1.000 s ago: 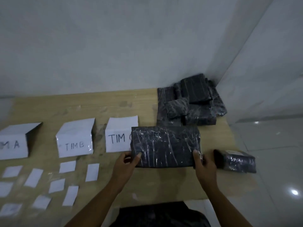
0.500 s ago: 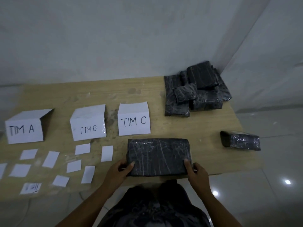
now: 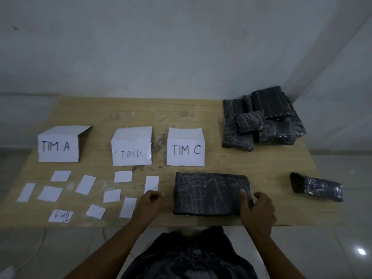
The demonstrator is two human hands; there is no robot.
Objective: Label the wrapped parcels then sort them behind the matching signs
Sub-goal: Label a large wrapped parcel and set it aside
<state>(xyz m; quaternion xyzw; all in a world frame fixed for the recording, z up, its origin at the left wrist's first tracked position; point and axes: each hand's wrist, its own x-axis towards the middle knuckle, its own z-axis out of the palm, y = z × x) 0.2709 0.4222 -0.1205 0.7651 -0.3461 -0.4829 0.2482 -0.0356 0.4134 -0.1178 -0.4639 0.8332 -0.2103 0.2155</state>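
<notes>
right hand (image 3: 258, 214) grips flat parcel (image 3: 207, 192); left hand (image 3: 148, 206) at paper slip (image 3: 151, 183)

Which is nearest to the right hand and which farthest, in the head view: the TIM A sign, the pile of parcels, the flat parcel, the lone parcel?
1. flat parcel: front centre, gripped at its right end by the right hand.
2. lone parcel: off to the hand's right.
3. pile of parcels: back right corner.
4. TIM A sign: far left.
</notes>
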